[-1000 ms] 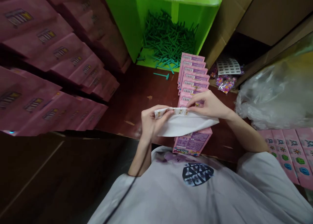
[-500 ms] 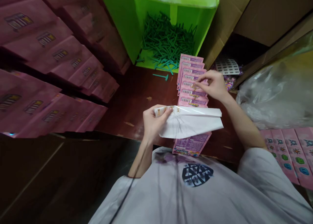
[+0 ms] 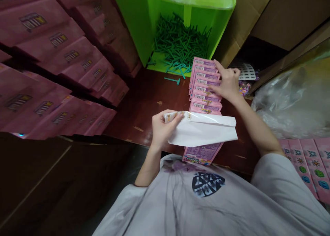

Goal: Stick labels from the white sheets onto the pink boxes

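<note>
Over the near end of the row of pink boxes [image 3: 202, 81], the person's left hand [image 3: 163, 127] pinches the left end of a white sheet [image 3: 203, 129] between thumb and fingers, so the sheet lies across the row's width. Farther along the row, the right hand [image 3: 229, 83] reaches over its right edge with thumb and forefinger spread apart. To the row's left, a green stick [image 3: 172, 80] lies on the tabletop [image 3: 139, 103], and behind the row's far end stands a green bin [image 3: 135, 26] with many more.
</note>
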A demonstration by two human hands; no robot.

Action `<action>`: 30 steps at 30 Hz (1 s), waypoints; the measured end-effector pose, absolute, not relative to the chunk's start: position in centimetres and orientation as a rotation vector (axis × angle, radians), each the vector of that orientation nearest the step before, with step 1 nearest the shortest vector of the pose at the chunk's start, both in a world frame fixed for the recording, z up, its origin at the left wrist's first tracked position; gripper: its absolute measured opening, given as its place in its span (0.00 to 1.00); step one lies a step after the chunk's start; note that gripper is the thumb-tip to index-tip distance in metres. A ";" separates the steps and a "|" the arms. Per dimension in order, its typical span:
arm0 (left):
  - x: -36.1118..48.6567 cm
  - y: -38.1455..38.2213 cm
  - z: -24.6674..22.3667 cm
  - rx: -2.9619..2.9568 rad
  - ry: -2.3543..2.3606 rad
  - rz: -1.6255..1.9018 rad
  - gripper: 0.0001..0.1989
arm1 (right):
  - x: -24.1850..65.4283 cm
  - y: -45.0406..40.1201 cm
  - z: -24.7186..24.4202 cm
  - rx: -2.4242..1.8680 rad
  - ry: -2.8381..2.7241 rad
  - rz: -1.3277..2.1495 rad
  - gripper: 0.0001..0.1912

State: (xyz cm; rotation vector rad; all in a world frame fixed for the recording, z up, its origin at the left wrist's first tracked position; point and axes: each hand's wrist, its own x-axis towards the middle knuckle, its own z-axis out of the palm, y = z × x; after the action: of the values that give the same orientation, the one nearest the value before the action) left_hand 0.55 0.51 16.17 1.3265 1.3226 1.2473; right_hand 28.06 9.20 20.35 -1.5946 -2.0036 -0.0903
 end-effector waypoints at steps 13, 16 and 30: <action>2.6 0.3 16.4 1.459 1.131 1.199 0.07 | 23.9 3.0 22.0 -0.994 -2.209 0.837 0.05; 3.0 0.5 16.2 1.402 1.226 1.218 0.09 | 23.7 2.5 21.1 -0.948 -2.276 0.579 0.07; 2.2 1.0 15.9 1.337 1.316 1.244 0.09 | 31.4 13.9 21.3 -1.522 -1.990 0.349 0.06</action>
State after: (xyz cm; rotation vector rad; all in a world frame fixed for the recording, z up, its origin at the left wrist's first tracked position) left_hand 2.16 1.00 15.94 1.3372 1.3158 1.2436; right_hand 31.38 13.91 21.25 -1.5221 -1.9901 0.3486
